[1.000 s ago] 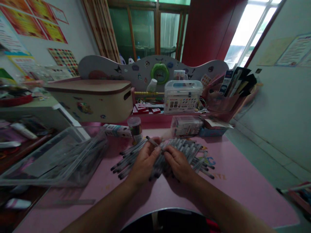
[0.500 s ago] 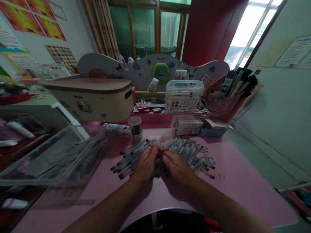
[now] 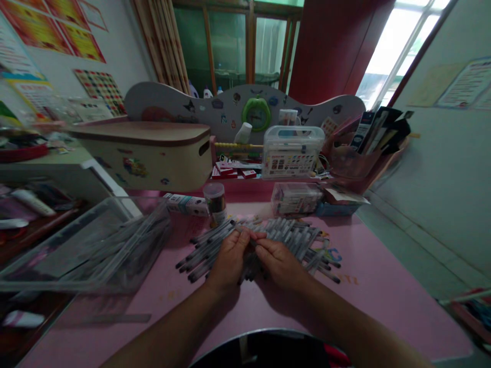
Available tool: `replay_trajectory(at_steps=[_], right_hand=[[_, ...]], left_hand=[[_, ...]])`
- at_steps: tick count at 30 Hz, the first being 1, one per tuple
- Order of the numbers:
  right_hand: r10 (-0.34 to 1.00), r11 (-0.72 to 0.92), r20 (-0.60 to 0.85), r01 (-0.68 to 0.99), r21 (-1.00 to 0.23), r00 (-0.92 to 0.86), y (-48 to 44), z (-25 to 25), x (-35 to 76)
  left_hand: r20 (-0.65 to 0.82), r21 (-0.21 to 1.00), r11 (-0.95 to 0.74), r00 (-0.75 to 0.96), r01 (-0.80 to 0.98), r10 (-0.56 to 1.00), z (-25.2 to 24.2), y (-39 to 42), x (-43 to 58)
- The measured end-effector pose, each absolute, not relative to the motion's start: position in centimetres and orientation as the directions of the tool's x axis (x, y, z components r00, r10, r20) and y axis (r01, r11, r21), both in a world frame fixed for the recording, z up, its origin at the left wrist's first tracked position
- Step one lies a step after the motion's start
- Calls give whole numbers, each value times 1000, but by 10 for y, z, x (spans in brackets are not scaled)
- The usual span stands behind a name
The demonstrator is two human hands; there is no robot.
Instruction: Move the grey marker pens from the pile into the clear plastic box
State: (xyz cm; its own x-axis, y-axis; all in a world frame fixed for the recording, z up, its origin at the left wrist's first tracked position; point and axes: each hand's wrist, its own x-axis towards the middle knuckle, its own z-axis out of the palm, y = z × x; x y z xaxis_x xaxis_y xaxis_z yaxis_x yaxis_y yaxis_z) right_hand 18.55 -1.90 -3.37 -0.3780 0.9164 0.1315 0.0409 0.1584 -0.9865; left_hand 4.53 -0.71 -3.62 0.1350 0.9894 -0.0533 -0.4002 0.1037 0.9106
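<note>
While both hands sit low over the middle of the pink desk [image 3: 376, 306], the left hand [image 3: 229, 259] and right hand [image 3: 279, 265] lie palm-down on a loose pile of grey pens [image 3: 297, 236], knuckles toward the camera. Left fingers [image 3: 241, 237] are bent and held narrow, tips touching the right thumb and fingers [image 3: 262, 250] at the top of the pile. Contact with the pens is clear, but whether either hand actually grips a single pen cannot be told; the spot is dim and partly covered by the hands themselves. Pens fan out left and right of the hands, all lying flat on the desk, dark caps mostly pointing toward the near-left. Left of the pile, apart from it, lies a clear plastic bin [image 3: 95, 245] tilted on its side at the desk edge, more pens showing inside. Just beyond the pile stand a small jar [image 3: 215, 200] and, beside it on the left, a small carton [image 3: 186, 203] lying flat. Far right of the jar sits a clear pen box [image 3: 293, 198]. Behind these, on a raised ledge, a handled carry case [image 3: 290, 152], a cream box with a brown lid [image 3: 149, 153], and a green clock [image 3: 256, 113] against the backboard.
</note>
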Motion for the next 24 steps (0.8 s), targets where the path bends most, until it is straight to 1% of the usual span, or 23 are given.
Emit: replay_trajectory(at_steps=[3,5,7,9,11,13,15,17,18,20,22,24], right_hand=[[908,90,102,-48,-995,-407,-18,-36,187],[892,62,94,-86,-994,-443,-17,-35,188],[884,88,110,-70,-994,-454,-18,-32,188],[886,148,145,-28,-989,-441,-21,-28,186],[891,173,153,7,-985,-428,-23,-26,184],[894,168,138,32,-985,-426,-25,-27,183],[906,136,99,60,-989,-412,-23,-29,185],[932,110,69,94,-990,-356,-18,-33,190],[951,126,87,114,-986,-296,-15,-34,193],[972,170,141,147,-974,-190,-8,-37,198],[977,150,130,111,-982,-167,-3,-38,201],[980,96,88,34,-995,-180,-2,-39,202]], left_hand=[[-41,913,99,153,-396,987,-33,-7,44],[2,936,52,152,-348,988,-30,-9,42],[66,967,-29,136,-254,989,-26,-12,40],[120,983,-101,115,-156,986,-24,-14,38],[138,983,-124,102,-133,985,-23,-13,37],[107,978,-90,84,-190,991,-22,-11,35],[43,965,-30,42,-262,998,-21,-5,33],[-27,948,25,-2,-317,1000,-20,1,29],[-61,939,56,-4,-339,998,-19,3,27],[-117,921,129,56,-369,992,-19,6,24],[-159,908,220,193,-358,968,-19,5,23],[-175,906,278,316,-319,933,-20,3,24]])
